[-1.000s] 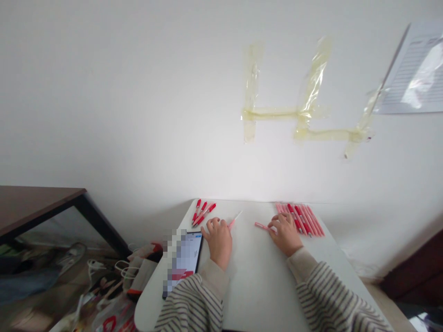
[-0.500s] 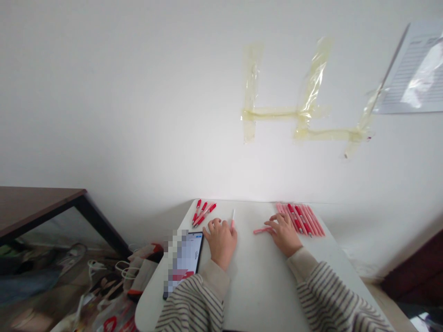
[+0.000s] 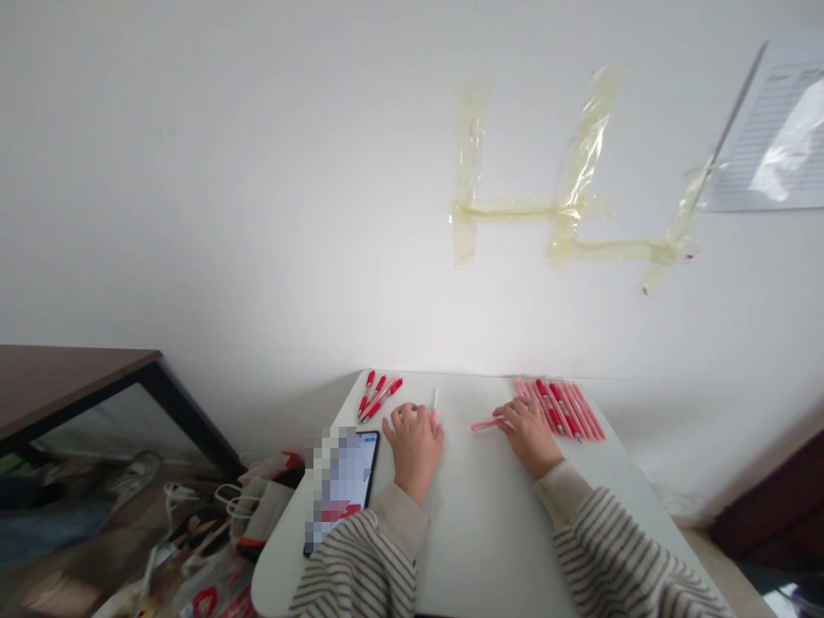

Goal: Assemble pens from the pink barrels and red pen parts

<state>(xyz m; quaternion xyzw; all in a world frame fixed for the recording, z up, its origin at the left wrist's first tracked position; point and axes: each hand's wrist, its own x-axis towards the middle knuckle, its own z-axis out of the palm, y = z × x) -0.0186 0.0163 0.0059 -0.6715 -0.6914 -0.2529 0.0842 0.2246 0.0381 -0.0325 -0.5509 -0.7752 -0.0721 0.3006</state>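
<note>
My left hand (image 3: 415,448) rests low over the white table, its fingers curled and closed at a slim pen (image 3: 434,412), pink with a whitish upper end pointing to the wall. My right hand (image 3: 531,436) pinches a short pink pen part (image 3: 487,424) between thumb and fingers; it points left, and its right end is hidden by the fingers. Beside that hand lies a row of pink pens (image 3: 585,412), with red-and-pink pens (image 3: 559,408) among them. Several red-ended pens (image 3: 379,395) lie beyond my left hand.
A phone (image 3: 344,489), partly blurred, lies on the table (image 3: 476,532) left of my left hand. The wall behind carries yellowed tape (image 3: 515,210) and a paper sheet (image 3: 772,129). At left stand a brown desk (image 3: 77,378) and bags (image 3: 263,506) on the floor.
The pink part in my right hand has lifted slightly towards the wall. My left hand has shifted a little, with its fingers drawn closer around the slim pen.
</note>
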